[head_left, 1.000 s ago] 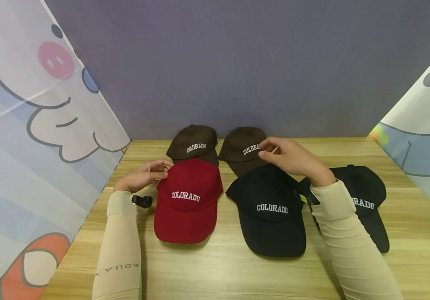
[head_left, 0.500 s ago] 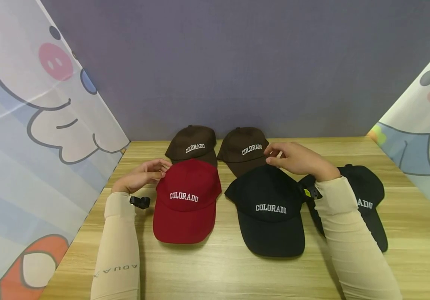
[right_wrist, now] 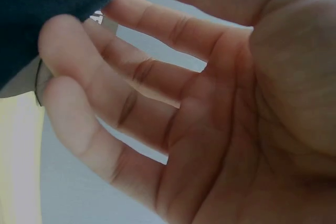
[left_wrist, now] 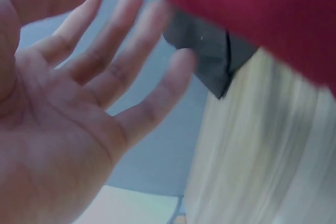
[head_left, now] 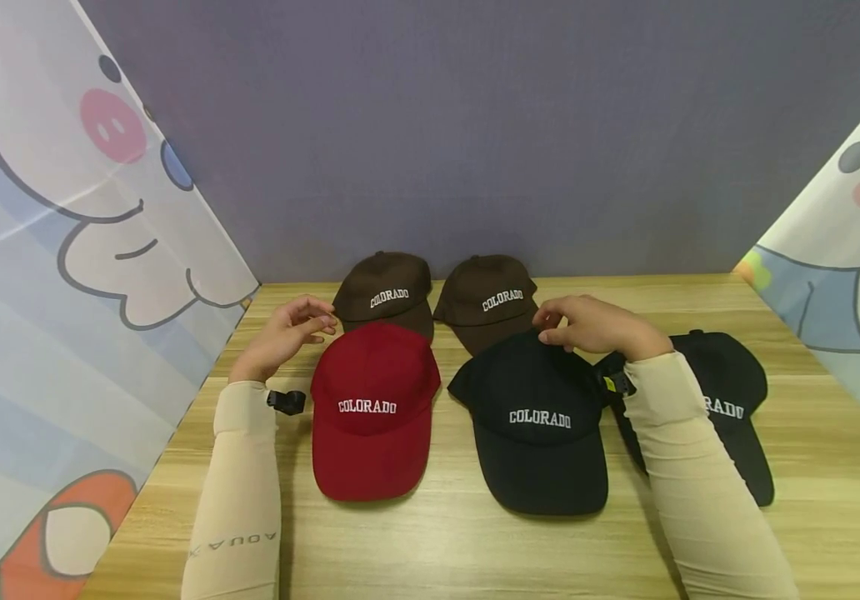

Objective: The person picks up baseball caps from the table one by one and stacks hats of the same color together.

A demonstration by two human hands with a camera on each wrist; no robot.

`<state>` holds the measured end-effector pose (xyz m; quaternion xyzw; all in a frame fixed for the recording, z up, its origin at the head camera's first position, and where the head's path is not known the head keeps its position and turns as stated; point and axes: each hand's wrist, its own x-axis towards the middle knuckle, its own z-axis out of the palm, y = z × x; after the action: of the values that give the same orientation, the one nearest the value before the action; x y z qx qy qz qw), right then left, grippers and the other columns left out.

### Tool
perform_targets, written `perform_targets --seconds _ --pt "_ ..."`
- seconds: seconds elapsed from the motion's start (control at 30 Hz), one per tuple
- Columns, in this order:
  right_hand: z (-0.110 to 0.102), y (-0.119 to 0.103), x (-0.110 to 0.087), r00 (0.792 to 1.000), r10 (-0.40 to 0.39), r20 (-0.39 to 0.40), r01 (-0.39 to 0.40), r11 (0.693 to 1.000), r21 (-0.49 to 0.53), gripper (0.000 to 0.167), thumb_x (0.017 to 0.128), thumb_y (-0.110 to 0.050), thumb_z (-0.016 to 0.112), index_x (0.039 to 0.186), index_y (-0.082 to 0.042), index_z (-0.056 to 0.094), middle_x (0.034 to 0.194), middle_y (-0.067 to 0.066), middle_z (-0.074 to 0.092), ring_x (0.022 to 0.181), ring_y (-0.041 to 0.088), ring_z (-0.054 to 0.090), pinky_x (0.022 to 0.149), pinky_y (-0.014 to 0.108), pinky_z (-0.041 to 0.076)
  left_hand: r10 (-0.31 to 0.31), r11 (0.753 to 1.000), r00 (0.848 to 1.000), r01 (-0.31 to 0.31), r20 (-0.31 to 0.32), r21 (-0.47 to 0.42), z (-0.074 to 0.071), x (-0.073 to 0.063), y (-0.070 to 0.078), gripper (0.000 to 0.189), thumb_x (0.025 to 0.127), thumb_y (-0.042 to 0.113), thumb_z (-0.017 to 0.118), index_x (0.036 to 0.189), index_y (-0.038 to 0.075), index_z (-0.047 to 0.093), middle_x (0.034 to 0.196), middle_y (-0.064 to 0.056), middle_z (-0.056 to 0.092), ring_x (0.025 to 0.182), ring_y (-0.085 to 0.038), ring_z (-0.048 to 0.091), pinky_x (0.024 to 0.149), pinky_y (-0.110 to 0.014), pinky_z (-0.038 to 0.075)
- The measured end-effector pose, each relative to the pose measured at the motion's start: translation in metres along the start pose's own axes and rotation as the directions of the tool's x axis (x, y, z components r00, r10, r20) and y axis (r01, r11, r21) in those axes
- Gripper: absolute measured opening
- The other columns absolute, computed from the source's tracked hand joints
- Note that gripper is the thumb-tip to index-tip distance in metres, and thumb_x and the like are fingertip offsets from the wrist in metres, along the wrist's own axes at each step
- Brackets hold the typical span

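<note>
A red baseball cap (head_left: 372, 412) lettered COLORADO lies front left on the table, brim toward me. My left hand (head_left: 285, 333) is just beyond its back left side, fingers extended; in the left wrist view, that hand (left_wrist: 79, 93) shows an empty palm below the red fabric. Right of it lies a black cap (head_left: 542, 425) with the same lettering. My right hand (head_left: 595, 323) is at the top of its crown, with thumb and fingertips right at the fabric. The right wrist view shows this hand's loosely bent fingers (right_wrist: 142, 72) spread beside the dark cloth.
Two brown caps, a left one (head_left: 388, 287) and a right one (head_left: 488, 292), sit behind against the grey wall (head_left: 475, 133). Another black cap (head_left: 730, 375) lies at the right, partly behind my right forearm. Cartoon-printed sheets (head_left: 47, 250) flank the wooden table (head_left: 430, 550).
My left hand has drawn away from the red cap toward the back, and the red cap has shifted slightly toward me. My right hand has moved slightly toward the front black cap's crown.
</note>
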<state>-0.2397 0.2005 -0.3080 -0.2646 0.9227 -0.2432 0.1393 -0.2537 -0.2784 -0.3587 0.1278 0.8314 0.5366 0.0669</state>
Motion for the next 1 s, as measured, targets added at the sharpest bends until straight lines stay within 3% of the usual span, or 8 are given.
perform_targets --seconds 0.13,0.27,0.4,0.53,0.63,0.77,1.0 --pt "0.003 0.001 0.004 1.0 0.012 0.021 -0.013 1.0 0.016 0.025 0.102 -0.014 0.063 0.123 0.0 0.065 0.108 0.014 0.069 0.07 0.02 0.063 0.068 0.033 0.05 0.058 0.998 0.996 -0.057 -0.073 0.006 0.005 0.0 0.015 0.017 0.106 0.013 0.055 0.122 0.009 0.059 0.108 -0.004 0.067 0.095 -0.009 0.068 0.085 -0.023 0.056" --pt "0.004 0.001 0.007 1.0 0.007 0.024 -0.007 1.0 0.015 0.021 0.102 -0.012 0.062 0.119 -0.001 0.067 0.1 0.01 0.068 0.07 0.022 0.062 0.069 0.033 0.049 0.144 0.99 0.984 -0.144 -0.101 0.01 0.013 -0.003 0.041 0.015 0.104 0.01 0.057 0.118 0.009 0.062 0.099 0.001 0.066 0.09 -0.011 0.068 0.084 -0.023 0.057" --pt "0.004 0.002 0.008 1.0 -0.003 0.029 0.003 1.0 0.004 0.021 0.102 -0.013 0.061 0.119 -0.002 0.066 0.097 0.008 0.067 0.071 0.024 0.063 0.071 0.034 0.049 0.225 0.973 0.969 -0.218 -0.098 0.074 0.032 -0.004 0.07 0.013 0.102 0.008 0.061 0.114 0.007 0.065 0.095 -0.005 0.065 0.086 -0.016 0.067 0.079 -0.026 0.057" --pt "0.005 0.004 0.008 1.0 0.006 0.026 -0.006 1.0 0.001 0.02 0.104 -0.014 0.059 0.119 -0.004 0.067 0.091 0.006 0.066 0.071 0.024 0.062 0.072 0.034 0.048 0.28 0.952 0.959 -0.272 -0.039 0.142 0.061 -0.004 0.095 0.011 0.1 0.006 0.063 0.11 0.006 0.067 0.095 -0.009 0.067 0.087 -0.027 0.066 0.073 -0.028 0.054" --pt "0.006 0.006 0.009 1.0 0.009 0.007 -0.009 1.0 -0.003 0.016 0.104 -0.015 0.058 0.114 -0.006 0.069 0.087 0.004 0.065 0.071 0.024 0.063 0.07 0.034 0.047 0.312 0.927 0.95 -0.307 0.012 0.218 0.084 -0.006 0.111 0.009 0.099 0.008 0.066 0.107 0.009 0.069 0.095 -0.009 0.069 0.084 -0.027 0.064 0.072 -0.028 0.051" --pt "0.006 0.007 0.011 1.0 -0.008 -0.028 0.007 1.0 -0.024 0.011 0.103 -0.013 0.06 0.104 -0.01 0.07 0.085 0.003 0.065 0.069 0.023 0.063 0.069 0.034 0.047 0.338 0.876 0.94 -0.333 0.048 0.35 0.115 -0.009 0.122 0.006 0.098 0.013 0.069 0.103 0.013 0.071 0.09 0.001 0.072 0.077 -0.014 0.061 0.073 -0.029 0.05" --pt "0.006 0.007 0.012 0.998 -0.036 -0.045 0.034 0.998 -0.061 0.01 0.101 -0.012 0.061 0.098 -0.011 0.07 0.077 0.003 0.064 0.066 0.015 0.059 0.067 0.033 0.046 0.321 0.783 0.945 -0.299 0.057 0.545 0.164 -0.01 0.122 0.003 0.096 0.016 0.067 0.095 0.016 0.071 0.079 0.003 0.064 0.065 -0.01 0.055 0.062 -0.027 0.048"
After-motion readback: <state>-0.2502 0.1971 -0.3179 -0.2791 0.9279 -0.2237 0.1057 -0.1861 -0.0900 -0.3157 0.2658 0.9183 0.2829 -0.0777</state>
